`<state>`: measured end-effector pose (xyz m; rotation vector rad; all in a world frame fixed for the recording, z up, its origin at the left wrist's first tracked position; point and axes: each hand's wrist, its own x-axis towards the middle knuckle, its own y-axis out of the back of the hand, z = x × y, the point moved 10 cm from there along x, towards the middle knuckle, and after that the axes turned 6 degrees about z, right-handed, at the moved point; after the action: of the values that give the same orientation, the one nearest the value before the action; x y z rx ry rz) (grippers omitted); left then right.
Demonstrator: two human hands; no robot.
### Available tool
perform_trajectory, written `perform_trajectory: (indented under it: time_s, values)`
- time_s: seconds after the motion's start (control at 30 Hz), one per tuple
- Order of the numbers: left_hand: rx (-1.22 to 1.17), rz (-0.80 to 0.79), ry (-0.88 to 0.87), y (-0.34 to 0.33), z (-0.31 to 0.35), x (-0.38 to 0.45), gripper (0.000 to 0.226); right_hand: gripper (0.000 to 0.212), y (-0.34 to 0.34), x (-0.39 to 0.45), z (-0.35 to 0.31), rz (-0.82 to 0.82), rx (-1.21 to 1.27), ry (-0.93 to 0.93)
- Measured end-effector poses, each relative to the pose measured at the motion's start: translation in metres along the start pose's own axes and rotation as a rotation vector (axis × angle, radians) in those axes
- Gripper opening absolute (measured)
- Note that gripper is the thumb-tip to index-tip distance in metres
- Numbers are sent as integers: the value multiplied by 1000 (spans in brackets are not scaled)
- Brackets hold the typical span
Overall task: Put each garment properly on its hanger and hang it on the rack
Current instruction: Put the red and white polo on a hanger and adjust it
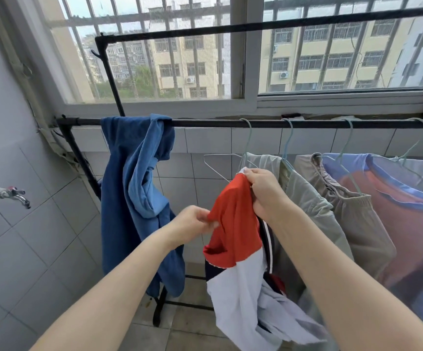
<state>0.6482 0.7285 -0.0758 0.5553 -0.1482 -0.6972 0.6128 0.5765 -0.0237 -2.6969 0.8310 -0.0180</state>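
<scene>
Standing at the black rack rail (205, 122), we are holding a red, white and navy garment (233, 239) just below it. Our right hand (263, 191) is gripping the garment's top edge with fingers curled round the cloth, close under the rail, and our left hand (195, 220) is pinching the red fabric's left edge lower down. The two hands are working apart, with the red panel stretched between them. A thin wire hanger (220, 164) is showing just behind the garment's top, its hook reaching up to the rail; whether the cloth is sitting on it yet, we cannot tell.

Left of our hands along the rail, a blue garment (134, 188) is hanging draped straight over the bar without a hanger. Right of our hands, three more pieces are hanging from the rail on pale hangers: a grey-green garment (304, 198), a beige one with an elastic waistband (352, 206), and a lilac-trimmed shirt with an orange front (403, 211).

Behind the rail, a barred window (180, 46) is looking out on apartment blocks, above a band of white wall tiles (205, 140). Far left of the rail, a metal tap (17, 196) is sticking out of the grey tiled wall. Below the rail, the rack's black foot (159, 302) is resting on a tiled floor.
</scene>
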Motion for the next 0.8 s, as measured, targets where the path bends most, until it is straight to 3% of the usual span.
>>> perform_trajectory:
  time_s: [0.07, 0.17, 0.3, 0.4, 0.47, 0.53, 0.6, 0.8]
  values:
    - [-190, 190, -16, 28, 4, 4, 34, 26, 19, 6, -11, 84, -208, 73]
    - [-467, 404, 18, 61, 9, 7, 29, 15, 47, 13, -15, 178, -643, 204]
    - [-565, 458, 23, 60, 32, 13, 28, 15, 48, 9, 8, 130, -989, 232]
    - [-535, 418, -31, 56, 56, 18, 29, 13, 25, -7, -4, 93, -768, 418]
    - [-523, 383, -75, 50, 68, 20, 31, 18, -4, -22, -5, -98, -578, 411]
    - [-480, 338, -110, 41, 76, 21, 34, 19, -24, -31, -2, -206, -683, 436]
    - [-447, 293, -139, 34, 77, 21, 32, 16, -22, -25, -4, -134, -737, 502]
    - [-161, 70, -17, 33, 39, 9, 9, 15, 5, -15, 4, -58, -169, 200]
